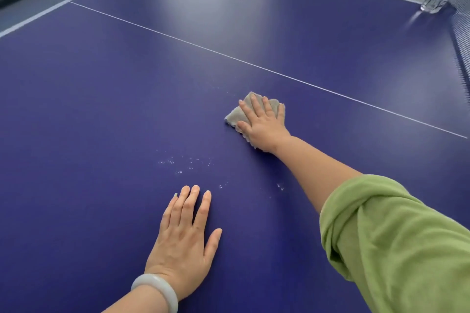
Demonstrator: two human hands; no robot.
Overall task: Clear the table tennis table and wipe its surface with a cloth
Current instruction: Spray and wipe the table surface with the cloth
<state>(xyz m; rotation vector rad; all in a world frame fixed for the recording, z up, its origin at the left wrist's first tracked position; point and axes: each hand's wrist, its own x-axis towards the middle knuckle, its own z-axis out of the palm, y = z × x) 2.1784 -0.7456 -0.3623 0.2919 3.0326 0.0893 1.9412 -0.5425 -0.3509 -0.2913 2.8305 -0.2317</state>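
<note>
The person's right hand (263, 126) lay flat on a small grey cloth (235, 114), fingers straight and slightly spread, pressing it onto the blue table tennis table (101, 109) without curling around it. The cloth sat crumpled under the palm, and its left part and far corner showed beyond the fingers. It lay well in from every edge of the tabletop, on the person's side of the thin white centre line (254, 63) and near it.

The left hand (184, 236) also rested open, palm down on the bare surface close to the near edge, fingers straight and thumb out to the right. It held nothing. A pale bangle (155, 287) circled that wrist. The right arm reached out of a green sleeve (396, 244) pushed up past the forearm.

Between the two hands a scatter of small white specks or droplets (183, 164) dotted the surface; which of the two they were could not be told.

At the tabletop's right edge ran the net (461, 40), and at its far end, by the far right corner, stood a clear object (435, 0), too blurred to name.
</note>
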